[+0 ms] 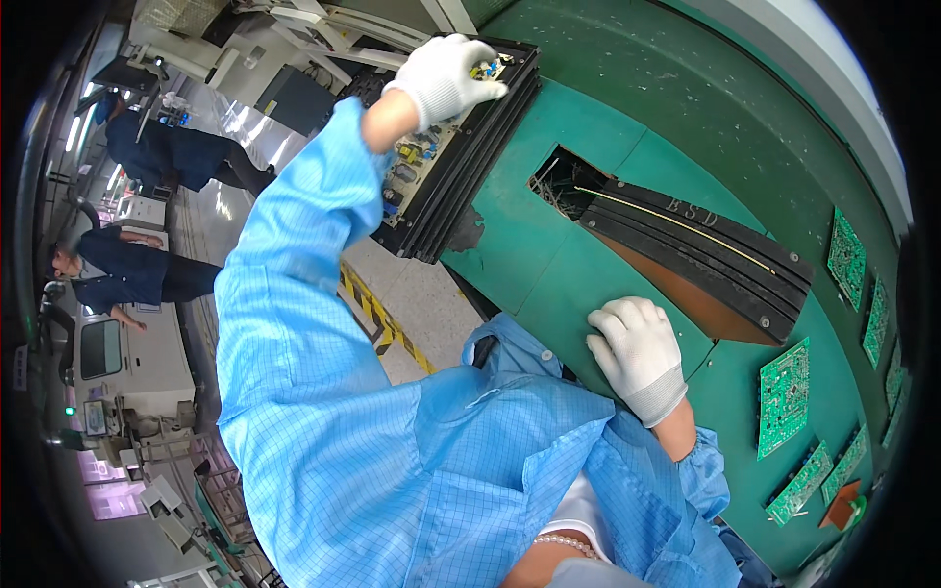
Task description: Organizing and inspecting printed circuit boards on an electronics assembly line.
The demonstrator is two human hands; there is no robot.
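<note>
At the upper left, my gloved left hand (446,80) reaches across one end of a circuit board (417,157) with yellow and blue components. Its thumb and curled fingers lie on either side of the board, and the palm hides part of it. The board lies on a stack of black trays (478,147) at the edge of the green bench. My gloved right hand (635,355) rests on the bench (559,294) near my body, its fingers loosely bent and apart, with nothing in it. Close by, a black ridged block (701,250) sits on a brown base.
Beside the ridged block is a rectangular opening (561,181) holding tangled wires or clippings. Several green circuit boards, one a larger board (784,397), stand along the right. Yellow and black tape (382,318) marks the floor. Two other people, including one person (127,267), are at the left.
</note>
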